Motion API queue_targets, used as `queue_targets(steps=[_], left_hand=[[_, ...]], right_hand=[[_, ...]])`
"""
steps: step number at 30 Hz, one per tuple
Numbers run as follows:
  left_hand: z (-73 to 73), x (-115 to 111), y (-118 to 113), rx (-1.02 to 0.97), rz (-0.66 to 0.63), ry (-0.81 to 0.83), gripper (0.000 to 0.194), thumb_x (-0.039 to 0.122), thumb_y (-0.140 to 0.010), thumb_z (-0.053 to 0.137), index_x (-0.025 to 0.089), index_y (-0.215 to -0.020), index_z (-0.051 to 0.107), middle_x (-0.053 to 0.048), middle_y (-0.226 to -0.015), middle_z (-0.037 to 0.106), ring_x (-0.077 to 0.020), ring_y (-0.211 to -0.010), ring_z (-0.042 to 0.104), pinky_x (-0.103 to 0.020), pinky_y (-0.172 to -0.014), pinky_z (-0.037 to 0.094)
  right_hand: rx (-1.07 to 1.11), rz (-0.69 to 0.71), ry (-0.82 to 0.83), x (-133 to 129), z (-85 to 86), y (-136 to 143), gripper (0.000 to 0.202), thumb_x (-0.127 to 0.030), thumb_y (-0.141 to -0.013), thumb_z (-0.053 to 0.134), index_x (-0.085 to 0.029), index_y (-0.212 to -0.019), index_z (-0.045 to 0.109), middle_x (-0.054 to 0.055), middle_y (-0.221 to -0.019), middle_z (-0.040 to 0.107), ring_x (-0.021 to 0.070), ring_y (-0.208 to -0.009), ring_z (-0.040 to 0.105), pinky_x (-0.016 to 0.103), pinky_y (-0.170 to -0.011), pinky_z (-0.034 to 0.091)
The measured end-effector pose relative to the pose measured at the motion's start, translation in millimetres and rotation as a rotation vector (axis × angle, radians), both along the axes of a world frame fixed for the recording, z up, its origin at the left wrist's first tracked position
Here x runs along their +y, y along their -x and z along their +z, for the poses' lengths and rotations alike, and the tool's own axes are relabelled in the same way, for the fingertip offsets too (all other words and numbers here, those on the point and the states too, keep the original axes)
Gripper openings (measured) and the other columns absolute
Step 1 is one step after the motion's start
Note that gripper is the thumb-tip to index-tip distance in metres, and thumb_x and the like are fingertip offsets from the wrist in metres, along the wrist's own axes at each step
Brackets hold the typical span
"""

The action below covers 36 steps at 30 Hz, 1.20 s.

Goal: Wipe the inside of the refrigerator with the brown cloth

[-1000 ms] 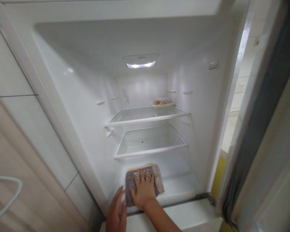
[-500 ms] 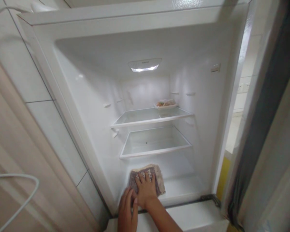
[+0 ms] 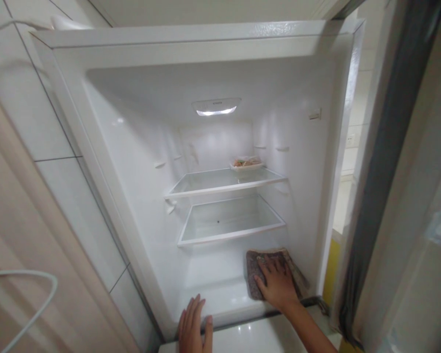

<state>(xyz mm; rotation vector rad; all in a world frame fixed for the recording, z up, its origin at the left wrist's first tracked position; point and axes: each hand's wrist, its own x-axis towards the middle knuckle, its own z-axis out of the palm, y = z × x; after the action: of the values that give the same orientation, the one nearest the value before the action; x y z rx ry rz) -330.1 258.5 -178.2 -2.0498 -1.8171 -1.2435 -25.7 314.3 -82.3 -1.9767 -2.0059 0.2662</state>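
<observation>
A folded brown and beige cloth lies on the white floor of the fridge, toward its right wall. My right hand is spread flat on top of the cloth, fingers apart, pressing it down. My left hand is at the front left edge of the fridge floor. Its fingers are stretched out with the thumb apart, and nothing is in it; part of it is cut off by the bottom of the view.
Two glass shelves with white rims, the upper shelf and the lower shelf, sit above my hands. A wrapped food tray stands on the upper one. The open fridge door is at the right, a tiled wall at the left.
My right hand has slid the cloth from the left side of the fridge floor to the right. My left hand has stayed near the front left edge, now apart from the cloth.
</observation>
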Motion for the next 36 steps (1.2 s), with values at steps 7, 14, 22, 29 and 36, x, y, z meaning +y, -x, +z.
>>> queue_targets(steps=[7, 14, 22, 29, 36], left_hand=[[17.3, -11, -15, -0.100, -0.051, -0.104, 0.049, 0.031, -0.095, 0.041, 0.027, -0.144, 0.042, -0.011, -0.143, 0.059, -0.0285, -0.137, 0.051, -0.057, -0.117, 0.038], [32.5, -17, -18, -0.158, 0.001, -0.118, 0.054, 0.030, -0.096, 0.036, 0.027, -0.150, 0.034, -0.014, -0.140, 0.058, -0.0307, -0.142, 0.044, -0.061, -0.117, 0.038], [27.7, -10, -11, -0.046, -0.053, -0.057, 0.052, 0.031, -0.094, 0.044, 0.023, -0.145, 0.042, -0.014, -0.147, 0.054, -0.0291, -0.138, 0.049, -0.054, -0.112, 0.045], [36.3, 7, -10, 0.357, 0.053, -0.059, 0.051, 0.031, -0.092, 0.050, 0.026, -0.143, 0.049, -0.010, -0.148, 0.055, -0.0322, -0.138, 0.049, -0.057, -0.112, 0.039], [33.2, 14, -9, 0.518, 0.088, -0.148, 0.048, 0.034, -0.090, 0.051, 0.028, -0.137, 0.057, -0.006, -0.142, 0.062, -0.0304, -0.131, 0.054, -0.047, -0.107, 0.038]], right_hand=[[0.109, 0.238, 0.000, -11, 13.0, 102, 0.062, -0.054, -0.095, 0.033, -0.026, -0.150, 0.044, 0.008, -0.164, 0.028, 0.0402, -0.152, 0.018, 0.069, -0.119, 0.000], [0.124, 0.509, 0.147, -4, 28.6, 210, 0.065, -0.047, -0.093, 0.038, -0.022, -0.153, 0.037, 0.011, -0.166, 0.022, 0.0391, -0.153, 0.015, 0.071, -0.119, 0.004], [0.157, 0.312, 0.079, 3, 25.3, 176, 0.063, -0.050, -0.085, 0.048, -0.027, -0.143, 0.050, 0.011, -0.159, 0.040, 0.0393, -0.148, 0.028, 0.072, -0.117, 0.007], [0.068, -0.008, 0.019, 13, 17.2, 46, 0.063, -0.042, -0.083, 0.046, -0.020, -0.141, 0.054, 0.012, -0.155, 0.046, 0.0364, -0.145, 0.034, 0.062, -0.120, 0.011], [-0.049, -0.024, 0.045, -16, 0.9, 8, 0.062, -0.047, -0.090, 0.040, -0.027, -0.148, 0.048, 0.009, -0.161, 0.036, 0.0386, -0.150, 0.024, 0.064, -0.119, 0.006]])
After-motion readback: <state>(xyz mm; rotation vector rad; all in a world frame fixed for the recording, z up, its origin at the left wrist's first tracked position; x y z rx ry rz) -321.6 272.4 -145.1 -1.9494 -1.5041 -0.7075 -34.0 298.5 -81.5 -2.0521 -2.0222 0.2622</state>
